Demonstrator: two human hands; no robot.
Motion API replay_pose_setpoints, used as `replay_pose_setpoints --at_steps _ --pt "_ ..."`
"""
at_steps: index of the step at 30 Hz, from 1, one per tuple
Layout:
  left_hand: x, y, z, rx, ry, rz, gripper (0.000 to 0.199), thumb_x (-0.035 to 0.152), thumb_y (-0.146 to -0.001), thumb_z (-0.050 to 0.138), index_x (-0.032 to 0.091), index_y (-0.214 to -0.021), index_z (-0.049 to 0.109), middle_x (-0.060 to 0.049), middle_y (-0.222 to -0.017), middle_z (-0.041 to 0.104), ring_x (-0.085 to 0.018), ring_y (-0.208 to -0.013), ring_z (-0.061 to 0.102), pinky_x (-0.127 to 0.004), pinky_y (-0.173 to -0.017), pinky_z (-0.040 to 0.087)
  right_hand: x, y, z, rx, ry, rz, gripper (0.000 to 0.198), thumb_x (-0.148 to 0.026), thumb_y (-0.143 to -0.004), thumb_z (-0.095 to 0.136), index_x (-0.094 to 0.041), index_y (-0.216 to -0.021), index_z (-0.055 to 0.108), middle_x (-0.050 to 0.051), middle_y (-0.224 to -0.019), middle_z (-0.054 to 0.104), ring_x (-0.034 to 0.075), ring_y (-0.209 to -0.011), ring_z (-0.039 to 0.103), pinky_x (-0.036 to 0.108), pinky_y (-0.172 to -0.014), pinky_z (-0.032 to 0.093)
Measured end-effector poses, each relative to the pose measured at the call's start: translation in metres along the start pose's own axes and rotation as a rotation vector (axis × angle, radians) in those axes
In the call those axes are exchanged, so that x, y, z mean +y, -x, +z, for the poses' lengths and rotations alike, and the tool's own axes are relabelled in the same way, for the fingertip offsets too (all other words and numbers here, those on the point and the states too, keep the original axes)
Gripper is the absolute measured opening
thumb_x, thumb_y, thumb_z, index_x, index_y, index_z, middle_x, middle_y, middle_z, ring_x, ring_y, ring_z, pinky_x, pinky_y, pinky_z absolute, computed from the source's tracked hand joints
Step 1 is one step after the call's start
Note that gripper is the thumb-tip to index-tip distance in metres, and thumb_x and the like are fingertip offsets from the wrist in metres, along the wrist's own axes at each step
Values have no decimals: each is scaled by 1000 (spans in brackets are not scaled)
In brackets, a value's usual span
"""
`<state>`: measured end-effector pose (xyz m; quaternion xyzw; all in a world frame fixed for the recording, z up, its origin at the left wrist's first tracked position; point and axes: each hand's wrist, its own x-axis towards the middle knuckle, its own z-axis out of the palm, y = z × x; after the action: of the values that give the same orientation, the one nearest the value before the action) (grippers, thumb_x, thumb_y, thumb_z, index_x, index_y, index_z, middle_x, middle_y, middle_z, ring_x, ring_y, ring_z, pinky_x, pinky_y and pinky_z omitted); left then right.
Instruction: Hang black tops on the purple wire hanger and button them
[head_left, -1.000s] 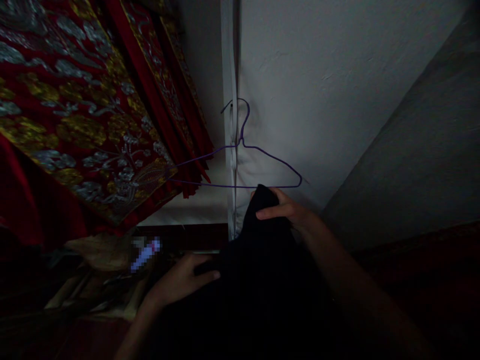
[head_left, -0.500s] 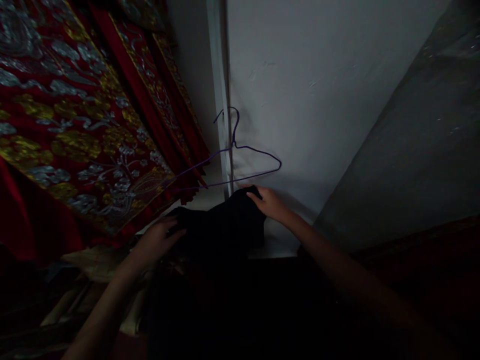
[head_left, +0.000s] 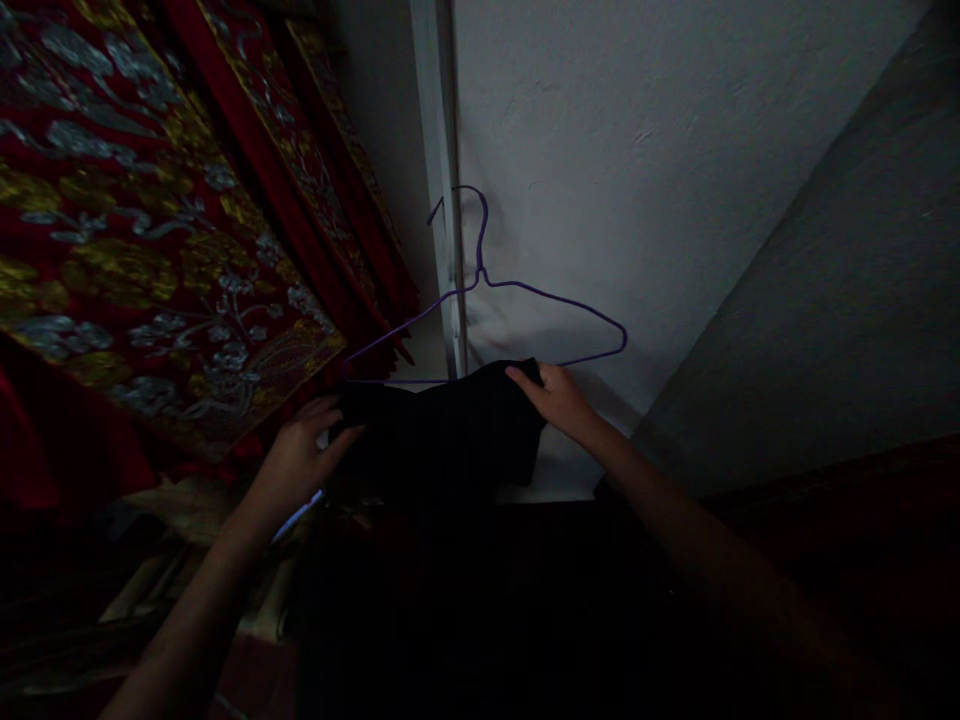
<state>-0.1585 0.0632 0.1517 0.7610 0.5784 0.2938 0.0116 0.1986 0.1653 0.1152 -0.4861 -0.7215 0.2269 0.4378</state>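
Shifted outward, my left hand (head_left: 300, 452) and my right hand (head_left: 561, 398) hold the black garment (head_left: 442, 435), purple wire hanger (head_left: 481, 273) just above them.

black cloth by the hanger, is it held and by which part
The black cloth is held by its upper edge: the right hand grips its right corner; the left hand seems to grip its left end.
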Motion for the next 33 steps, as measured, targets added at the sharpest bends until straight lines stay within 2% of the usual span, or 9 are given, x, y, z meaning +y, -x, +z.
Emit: replay_pose_setpoints --at_steps 4,7,12,15,17,20,24,30,33 --pt "21 -4 -4 -17 24 1 35 48 -96 52 20 -88 71 -11 -109 73 -28 -105 68 -43 -98 52 -10 13 -40 -40 0 25 49 -61 -88 58 -22 -59 53 1 -60 58 16 -57 54 27 -54 37" --pt "33 -13 -2 64 54 38 30 45 -95 56 19 -86 69 -12 -121 71 -30 -115 66 -43 -103 50 -17 19 -55 -29 42 33 47 -60 -87 59 -21 -60 57 2 -60 60 17 -59 55 28 -54 39" --pt "63 -30 -6 204 160 185 20 36 -91 62 20 -79 63 -11 -133 68 -30 -129 59 -43 -110 46 -26 33 -49 -104 -5 -1 35 -52 -91 59 -20 -83 71 4 -74 71 22 -72 64 31 -66 49" --pt "79 -47 -7 257 241 274 15 31 -92 62 20 -100 68 -10 -137 65 -27 -126 61 -42 -110 46 -32 46 -39 -172 -87 -29 30 -48 -94 57 -22 -92 72 3 -83 73 21 -77 68 32 -74 52" --pt "83 -58 -5 301 258 283 30 28 -96 56 20 -123 64 -9 -130 68 -24 -118 64 -40 -106 48 -37 54 -36 -162 -128 -64 27 -45 -95 58 -23 -101 72 4 -95 75 23 -90 70 35 -85 53" --pt "75 -71 -1 309 182 291 38 23 -101 43 20 -134 62 -6 -103 71 -22 -101 66 -37 -96 51 -45 66 -45 -132 -141 -113 39 -42 -91 66 -26 -126 67 5 -119 73 27 -112 67 42 -102 51" --pt "57 -75 -4 337 74 296 34 24 -102 42 19 -119 70 -8 -99 67 -23 -97 63 -37 -91 50 -49 82 -71 -21 -39 -48 67 -39 -87 72 -25 -149 51 7 -105 74 26 -91 70 44 -92 56" --pt "55 -73 -8 396 24 296 31 28 -102 45 21 -114 72 -10 -108 61 -25 -103 60 -40 -93 51 -40 89 -103 291 83 -8 80 -40 -88 70 -21 -158 36 13 -107 74 27 -85 71 42 -77 58" --pt "56 -73 -4 420 9 284 30 28 -101 46 22 -113 72 -10 -110 58 -26 -105 59 -41 -93 51 -39 83 -117 326 160 7 66 -41 -86 70 -19 -146 54 10 -88 74 28 -79 70 41 -70 56"
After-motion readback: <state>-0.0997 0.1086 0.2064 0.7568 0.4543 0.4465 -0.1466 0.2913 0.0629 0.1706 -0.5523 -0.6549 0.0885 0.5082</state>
